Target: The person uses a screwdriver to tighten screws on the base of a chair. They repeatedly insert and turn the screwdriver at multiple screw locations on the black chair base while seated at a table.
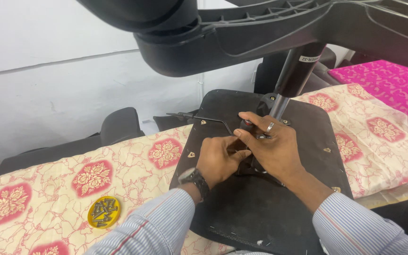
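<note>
Upturned black chair seat (242,203) lying underside up at centre, resting on a cream cloth with red floral medallions (72,174). Left hand (218,158) at mid-frame, wristwatch on, fingers curled together over the metal mechanism plate (251,165) bolted to the seat. Right hand (272,146) touching it at 3 o'clock, ringed, fingers closed over the same plate; whether clamped on anything small, cannot tell. Gas-lift column (291,78) rising toward 1 o'clock from the plate. Thin lever rod (208,119) reaching out to 10 o'clock. Yellow round lid holding dark screws (104,212) at 8 o'clock, well apart. Pink fabric (388,87) at 2 o'clock.
</note>
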